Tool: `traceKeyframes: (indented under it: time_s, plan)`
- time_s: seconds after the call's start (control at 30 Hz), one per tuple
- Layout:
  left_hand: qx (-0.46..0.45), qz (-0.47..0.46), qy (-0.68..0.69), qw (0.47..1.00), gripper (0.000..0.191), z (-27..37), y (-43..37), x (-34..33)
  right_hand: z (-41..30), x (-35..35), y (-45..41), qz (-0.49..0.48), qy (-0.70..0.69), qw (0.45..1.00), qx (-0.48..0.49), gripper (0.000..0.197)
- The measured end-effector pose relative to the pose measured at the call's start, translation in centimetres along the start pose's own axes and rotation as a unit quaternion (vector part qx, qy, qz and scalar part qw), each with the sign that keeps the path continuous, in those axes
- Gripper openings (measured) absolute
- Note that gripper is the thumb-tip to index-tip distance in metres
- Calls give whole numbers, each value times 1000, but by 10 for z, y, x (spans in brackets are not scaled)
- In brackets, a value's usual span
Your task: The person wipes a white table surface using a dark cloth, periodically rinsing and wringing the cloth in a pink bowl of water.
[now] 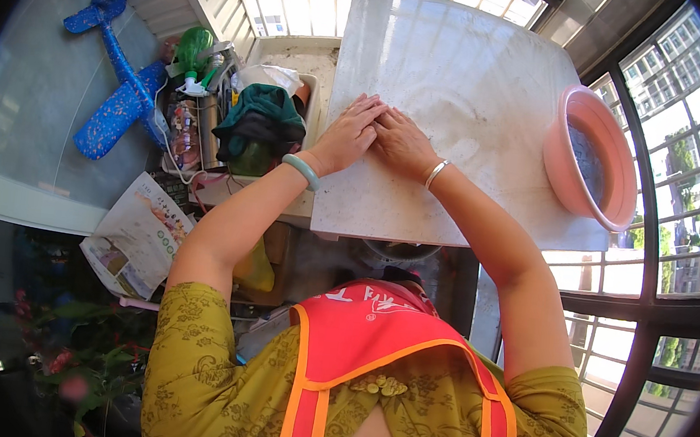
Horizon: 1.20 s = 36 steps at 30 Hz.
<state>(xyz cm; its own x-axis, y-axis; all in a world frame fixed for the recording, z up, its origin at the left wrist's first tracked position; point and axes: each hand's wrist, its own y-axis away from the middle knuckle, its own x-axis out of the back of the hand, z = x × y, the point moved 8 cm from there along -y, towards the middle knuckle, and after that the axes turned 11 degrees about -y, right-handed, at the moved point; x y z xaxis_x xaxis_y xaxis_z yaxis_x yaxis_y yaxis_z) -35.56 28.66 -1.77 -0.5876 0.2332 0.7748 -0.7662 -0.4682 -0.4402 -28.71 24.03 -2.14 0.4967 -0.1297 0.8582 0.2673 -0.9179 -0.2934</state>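
My left hand (348, 135), with a pale green bangle at the wrist, rests near the left edge of a white, stained tabletop (454, 58). Its fingertips meet and partly overlap those of my right hand (403, 139), which wears a silver bracelet. Both hands are laid down with extended fingers, and no object shows in either one. What lies beneath the palms is hidden. On the right part of the tabletop stands a pink plastic basin (621, 162); something dark, perhaps water, shows inside it.
To the left, a white bin (314, 104) holds a dark green cloth (262, 115), beside a green spray bottle (194, 52). A blue foam toy airplane (126, 83) lies further left. Below hangs a printed paper bag (140, 236). Barred windows (684, 156) line the right side.
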Motion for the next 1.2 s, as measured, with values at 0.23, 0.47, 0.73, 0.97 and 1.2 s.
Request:
traceKeyframes:
  time_s: [0.23, 0.47, 0.73, 0.97, 1.2]
  plan:
    - [-31, -26, -49, 998, 23, 16, 35, 63, -74, -22, -6, 17, -162, 980, -112, 23]
    - [-92, -116, -96, 984, 50, 58, 74, 28, -100, -19, 54, 135, -56, 989, 13, 37]
    - [-195, -173, -61, 964, 49, 123, -33, -82, 13, 58, 126, 108, 15, 983, -148, 49]
    - [-163, -179, -67, 968, 45, 115, -171, -165, 148, 117, 123, 152, 132, 948, -246, 47]
    - [-124, -187, -83, 971, 48, 97, -230, -193, 212, 134, 106, 144, 137, 936, -291, 49]
